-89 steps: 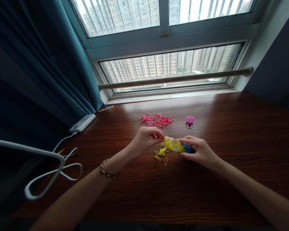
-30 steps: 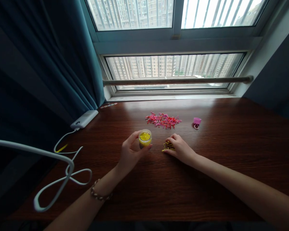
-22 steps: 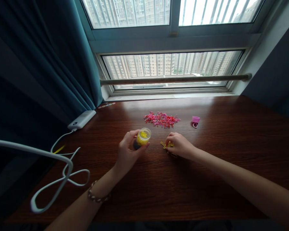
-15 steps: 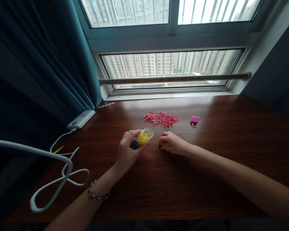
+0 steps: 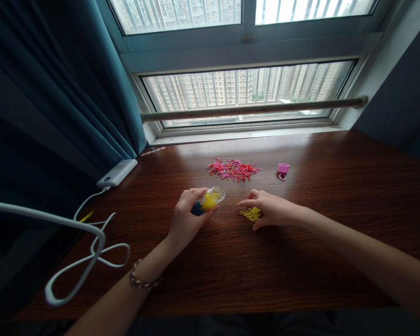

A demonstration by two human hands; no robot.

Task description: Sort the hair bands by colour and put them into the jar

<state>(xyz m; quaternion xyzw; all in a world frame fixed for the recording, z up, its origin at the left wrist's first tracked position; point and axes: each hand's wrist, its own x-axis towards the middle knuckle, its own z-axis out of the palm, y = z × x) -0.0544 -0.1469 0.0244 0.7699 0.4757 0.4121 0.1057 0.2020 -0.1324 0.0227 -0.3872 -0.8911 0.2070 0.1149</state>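
Note:
My left hand [image 5: 189, 210] is wrapped round a small clear jar [image 5: 217, 192], tilted with its open mouth up to the right. Yellow pieces [image 5: 209, 200] fill the part near the mouth, and dark blue ones [image 5: 197, 209] show deeper inside. On the tabletop, my right hand [image 5: 266, 207] is open, thumb and fingers spread around a small heap of yellow looped pieces that look like paper clips [image 5: 251, 214]. Farther back lies a loose pile of pink and red clips [image 5: 234, 170]. A pink cap [image 5: 283, 169] with a ring-like loop rests right of that pile.
A white power strip [image 5: 117, 172] lies by the blue curtain [image 5: 73, 84] at the left. Its thick white cable [image 5: 101, 242] loops over the left side of the brown wooden table [image 5: 301, 266]. A window with a horizontal rail [image 5: 255, 109] stands behind.
My right hand has shifted a little right and its fingers have opened, leaving the yellow heap in sight between them. My left hand still holds the jar in much the same place.

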